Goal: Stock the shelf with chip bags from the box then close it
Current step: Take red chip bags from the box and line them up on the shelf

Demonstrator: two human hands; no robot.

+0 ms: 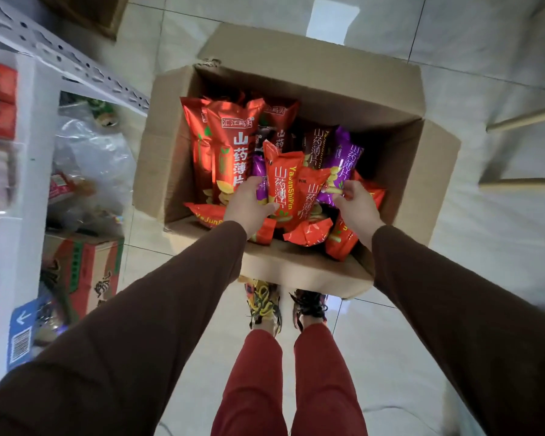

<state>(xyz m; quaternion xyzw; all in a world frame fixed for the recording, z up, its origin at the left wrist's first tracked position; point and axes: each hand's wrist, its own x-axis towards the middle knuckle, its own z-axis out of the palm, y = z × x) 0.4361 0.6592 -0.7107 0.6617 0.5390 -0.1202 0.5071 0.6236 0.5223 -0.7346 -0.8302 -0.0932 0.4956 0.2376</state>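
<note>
- cardboard box (390, 171) sits open on the floor, chip bags (230, 146) piled inside
- left hand (249, 204) inside the box, fingers curled on an orange bag (282, 187)
- right hand (357, 204) inside too, pinching a purple bag (343, 162)
- shelf (29, 127) stands left of the box

Printed carton (82, 272) by plastic-wrapped goods (88, 158) (contents unclear) — tiled floor (453, 341), laced shoes (265, 305).

Both arms stretched down and forward, brown sleeves. Left hand (249, 204) and right hand (357, 206) each have fingers curled, gripping something.
</note>
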